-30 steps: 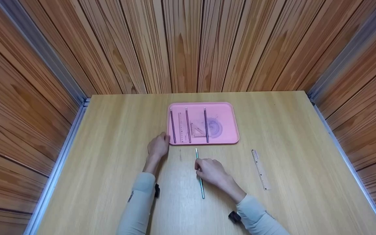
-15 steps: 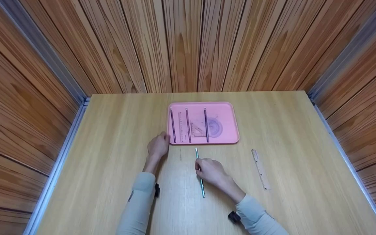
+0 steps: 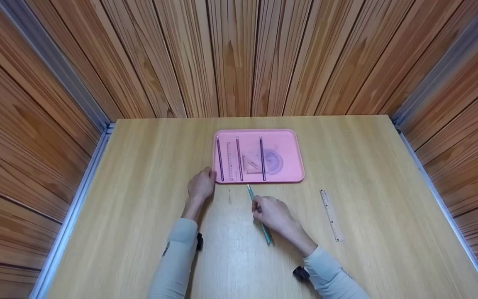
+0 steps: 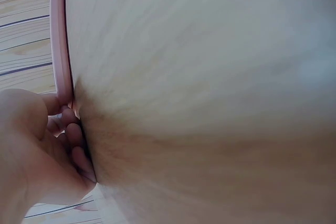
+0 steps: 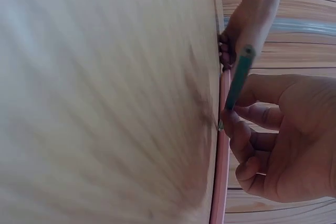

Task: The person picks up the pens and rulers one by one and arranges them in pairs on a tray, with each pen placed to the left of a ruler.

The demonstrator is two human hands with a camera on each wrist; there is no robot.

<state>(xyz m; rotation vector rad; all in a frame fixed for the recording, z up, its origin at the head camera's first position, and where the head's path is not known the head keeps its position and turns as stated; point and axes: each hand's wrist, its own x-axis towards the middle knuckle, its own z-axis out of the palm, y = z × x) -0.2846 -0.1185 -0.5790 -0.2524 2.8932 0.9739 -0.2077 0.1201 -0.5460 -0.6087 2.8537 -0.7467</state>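
Observation:
A green pencil [image 3: 266,235] is pinched between the thumb and fingers of my right hand [image 3: 273,212], just in front of the pink tray [image 3: 292,143]. In the right wrist view, the near end of the green pencil [image 5: 241,77] is flat, with a dark core. At the tray's front left corner, my left hand [image 3: 201,185] holds the rim with thumb and curled fingers. Three dark pencils [image 3: 262,160] lie lengthwise in the tray, together with a clear ruler [image 3: 230,162], a small set square [image 3: 251,166] and a bluish protractor [image 3: 274,162].
Another clear ruler [image 3: 331,216] lies on the wooden table [image 3: 388,178], to the right of my right hand. Wood-panelled walls [image 3: 230,58] rise behind the table and on both sides. Metal rails [image 3: 75,207] run along the table's side edges.
The green pencil has turned: its near end has swung right and its far end has shifted slightly left and toward the tray. My right hand has moved slightly right and forward; my left hand keeps its place.

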